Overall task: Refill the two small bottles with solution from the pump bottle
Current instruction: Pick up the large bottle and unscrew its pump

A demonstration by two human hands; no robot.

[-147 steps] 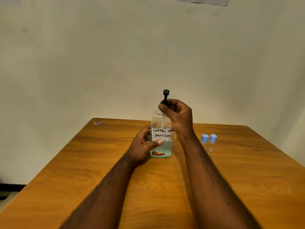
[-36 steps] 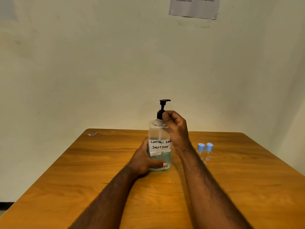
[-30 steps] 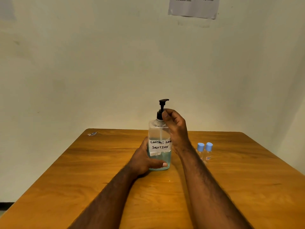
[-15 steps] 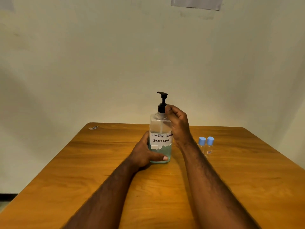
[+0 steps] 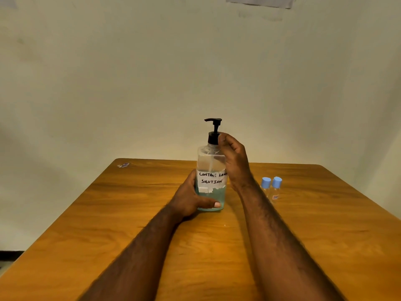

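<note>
A clear pump bottle with pale blue liquid low inside and a white label reading "CONTACT LENS SOLUTION" stands upright mid-table. Its black pump head points left. My left hand grips the bottle's lower body, thumb across the front. My right hand pinches the black collar under the pump from the right side. Two small clear bottles with light blue caps on stand close together to the right of my right forearm.
The wooden table runs to a far edge against a plain wall. A small sticker or scrap lies at the far left corner. A paper sheet hangs on the wall above.
The pump spout has turned from pointing right to pointing left as my right hand twists the collar. My left hand keeps its hold on the bottle. The small bottles have not moved.
</note>
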